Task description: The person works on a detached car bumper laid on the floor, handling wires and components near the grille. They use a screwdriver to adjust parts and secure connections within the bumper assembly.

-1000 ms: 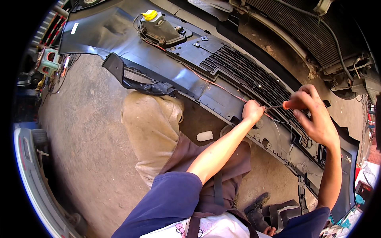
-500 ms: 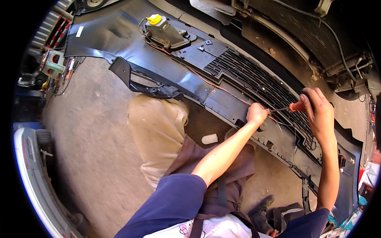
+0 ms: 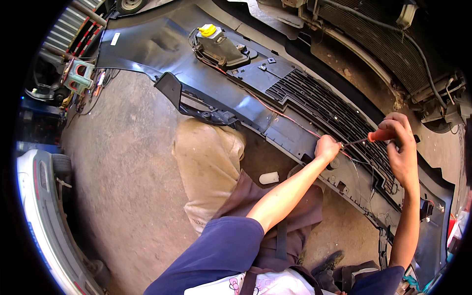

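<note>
A large black car bumper cover [image 3: 167,49] lies inner side up, slanting from the far left to the near right. My right hand [image 3: 404,152] grips a screwdriver by its red-orange handle [image 3: 381,134], its thin shaft pointing left over the grille slats [image 3: 314,98]. At the screwdriver's tip, my left hand [image 3: 328,148] is closed low against the bumper. What its fingers pinch is hidden. A reddish wire [image 3: 275,111] runs along the bumper to the left hand and shows again on the other side of it. Thin loose wires [image 3: 371,172] lie below the screwdriver.
A dark reservoir with a yellow cap [image 3: 207,30] sits on the bumper. A black bracket [image 3: 169,91] juts from its near edge. On the floor lies a small white piece [image 3: 269,177]. A green stool [image 3: 77,76] stands left, a radiator [image 3: 378,49] far right.
The whole view has shifted, so the scene sits slightly farther right. My right hand's fingers have shifted on the screwdriver handle. My left hand stays closed at the tip.
</note>
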`<state>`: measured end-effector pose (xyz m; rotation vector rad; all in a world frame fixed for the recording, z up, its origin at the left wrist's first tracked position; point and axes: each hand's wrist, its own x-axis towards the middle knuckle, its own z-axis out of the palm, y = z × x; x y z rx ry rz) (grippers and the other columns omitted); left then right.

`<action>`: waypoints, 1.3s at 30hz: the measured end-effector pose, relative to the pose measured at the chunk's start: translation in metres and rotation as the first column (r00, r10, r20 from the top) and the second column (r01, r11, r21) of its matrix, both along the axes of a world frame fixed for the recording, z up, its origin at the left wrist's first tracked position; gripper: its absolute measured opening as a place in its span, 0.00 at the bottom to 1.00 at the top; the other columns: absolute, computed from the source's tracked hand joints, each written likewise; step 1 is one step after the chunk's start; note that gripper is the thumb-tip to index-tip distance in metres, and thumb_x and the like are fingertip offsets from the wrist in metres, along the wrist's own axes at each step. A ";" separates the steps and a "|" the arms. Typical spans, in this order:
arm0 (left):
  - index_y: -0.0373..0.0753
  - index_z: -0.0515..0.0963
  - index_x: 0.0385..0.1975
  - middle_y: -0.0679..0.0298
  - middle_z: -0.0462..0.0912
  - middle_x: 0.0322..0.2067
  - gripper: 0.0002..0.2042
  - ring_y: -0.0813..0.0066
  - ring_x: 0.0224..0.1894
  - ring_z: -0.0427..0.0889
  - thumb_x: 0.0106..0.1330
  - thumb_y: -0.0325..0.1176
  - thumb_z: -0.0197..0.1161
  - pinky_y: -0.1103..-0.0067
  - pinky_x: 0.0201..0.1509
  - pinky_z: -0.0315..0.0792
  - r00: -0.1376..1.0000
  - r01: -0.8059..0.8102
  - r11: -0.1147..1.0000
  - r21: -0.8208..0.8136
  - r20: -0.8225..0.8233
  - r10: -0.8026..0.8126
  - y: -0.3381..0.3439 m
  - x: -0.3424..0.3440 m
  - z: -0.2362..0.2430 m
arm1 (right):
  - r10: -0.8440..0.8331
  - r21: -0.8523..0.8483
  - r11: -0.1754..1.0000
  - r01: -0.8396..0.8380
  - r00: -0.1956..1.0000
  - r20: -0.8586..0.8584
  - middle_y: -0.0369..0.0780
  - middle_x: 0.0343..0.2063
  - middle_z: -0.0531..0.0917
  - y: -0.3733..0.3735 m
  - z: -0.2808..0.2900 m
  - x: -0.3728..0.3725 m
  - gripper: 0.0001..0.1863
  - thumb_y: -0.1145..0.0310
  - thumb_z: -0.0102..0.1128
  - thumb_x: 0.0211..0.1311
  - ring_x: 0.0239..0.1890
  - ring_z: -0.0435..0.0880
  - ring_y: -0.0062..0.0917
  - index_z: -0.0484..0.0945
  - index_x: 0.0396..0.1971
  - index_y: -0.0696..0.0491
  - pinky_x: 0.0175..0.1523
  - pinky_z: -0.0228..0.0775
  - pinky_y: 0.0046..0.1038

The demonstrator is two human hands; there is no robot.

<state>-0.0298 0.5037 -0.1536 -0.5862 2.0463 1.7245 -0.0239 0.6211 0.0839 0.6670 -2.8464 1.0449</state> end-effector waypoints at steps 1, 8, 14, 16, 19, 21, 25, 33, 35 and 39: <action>0.32 0.79 0.18 0.61 0.79 0.15 0.11 0.72 0.20 0.77 0.53 0.35 0.69 0.73 0.28 0.71 1.000 -0.009 1.000 0.000 -0.007 0.009 0.002 0.001 -0.004 | 0.026 -0.039 0.999 -0.026 1.000 0.003 0.40 0.38 0.72 -0.001 0.002 0.003 0.11 0.82 0.55 0.55 0.33 0.84 0.25 0.72 0.40 0.63 0.42 0.75 0.25; 0.31 0.79 0.20 0.61 0.79 0.15 0.11 0.74 0.19 0.76 0.53 0.34 0.68 0.74 0.26 0.70 0.998 -0.013 0.999 0.039 -0.056 0.015 -0.003 -0.001 -0.014 | -0.027 0.144 0.988 0.053 0.984 -0.176 0.40 0.32 0.76 -0.010 -0.002 0.005 0.08 0.75 0.59 0.59 0.30 0.84 0.25 0.76 0.38 0.59 0.34 0.73 0.26; 0.32 0.80 0.19 0.63 0.78 0.14 0.10 0.76 0.18 0.76 0.52 0.33 0.68 0.75 0.26 0.70 0.996 -0.040 0.999 0.009 -0.073 0.041 0.002 -0.002 -0.022 | -0.097 0.153 0.980 0.124 0.980 -0.172 0.41 0.32 0.76 -0.013 -0.002 0.015 0.07 0.77 0.57 0.59 0.29 0.83 0.25 0.76 0.38 0.59 0.34 0.72 0.24; 0.32 0.81 0.19 0.64 0.78 0.14 0.09 0.77 0.18 0.75 0.51 0.32 0.68 0.76 0.25 0.69 0.994 0.034 0.999 0.033 -0.104 -0.030 0.008 -0.005 -0.026 | -0.161 0.116 0.976 0.185 0.968 -0.192 0.41 0.31 0.76 0.000 -0.011 0.012 0.07 0.77 0.56 0.59 0.30 0.84 0.24 0.76 0.38 0.59 0.34 0.72 0.24; 0.32 0.80 0.17 0.58 0.79 0.14 0.11 0.72 0.19 0.78 0.47 0.34 0.71 0.73 0.28 0.72 0.998 -0.024 0.995 0.099 -0.054 0.029 -0.001 -0.003 -0.024 | -0.117 -0.097 0.990 0.102 0.981 -0.154 0.39 0.37 0.75 -0.001 -0.011 0.009 0.11 0.79 0.55 0.55 0.30 0.84 0.26 0.76 0.40 0.57 0.38 0.74 0.24; 0.32 0.81 0.19 0.59 0.80 0.15 0.10 0.74 0.19 0.78 0.48 0.34 0.71 0.75 0.28 0.72 0.995 -0.020 0.992 0.126 -0.099 0.032 -0.002 -0.004 -0.027 | -0.107 -0.121 0.988 0.099 0.993 -0.059 0.39 0.40 0.75 0.004 -0.016 0.011 0.13 0.78 0.56 0.53 0.31 0.84 0.26 0.77 0.41 0.55 0.39 0.74 0.25; 0.30 0.80 0.21 0.62 0.80 0.15 0.12 0.77 0.19 0.77 0.53 0.34 0.70 0.76 0.27 0.71 0.997 -0.006 0.986 0.166 -0.079 0.019 -0.008 -0.005 -0.023 | -0.213 0.145 0.958 0.248 0.952 -0.221 0.39 0.36 0.76 0.004 -0.016 0.016 0.09 0.72 0.58 0.59 0.30 0.85 0.26 0.78 0.39 0.55 0.36 0.74 0.27; 0.39 0.79 0.37 0.55 0.83 0.27 0.10 0.55 0.34 0.82 0.57 0.34 0.65 0.68 0.39 0.73 0.838 0.233 0.876 -0.423 -0.370 -0.402 -0.006 0.015 0.028 | -0.216 -0.032 0.976 0.213 0.968 -0.131 0.41 0.36 0.75 0.017 -0.019 0.032 0.08 0.79 0.54 0.58 0.31 0.85 0.24 0.76 0.38 0.61 0.37 0.76 0.24; 0.42 0.80 0.38 0.56 0.82 0.30 0.10 0.54 0.35 0.81 0.57 0.34 0.64 0.65 0.39 0.73 0.782 0.243 0.822 -0.516 -0.397 -0.480 -0.008 0.014 0.029 | -0.207 -0.020 0.978 0.207 0.964 -0.167 0.41 0.36 0.74 0.017 -0.017 0.038 0.08 0.79 0.54 0.58 0.32 0.85 0.24 0.76 0.38 0.61 0.38 0.76 0.24; 0.42 0.81 0.36 0.56 0.82 0.32 0.08 0.55 0.37 0.81 0.57 0.33 0.64 0.65 0.39 0.72 0.678 0.259 0.766 -0.588 -0.454 -0.578 -0.009 0.005 0.022 | -0.348 -0.115 0.937 0.330 0.909 -0.228 0.40 0.36 0.75 0.020 -0.008 0.057 0.08 0.79 0.56 0.55 0.32 0.84 0.22 0.77 0.37 0.59 0.38 0.74 0.22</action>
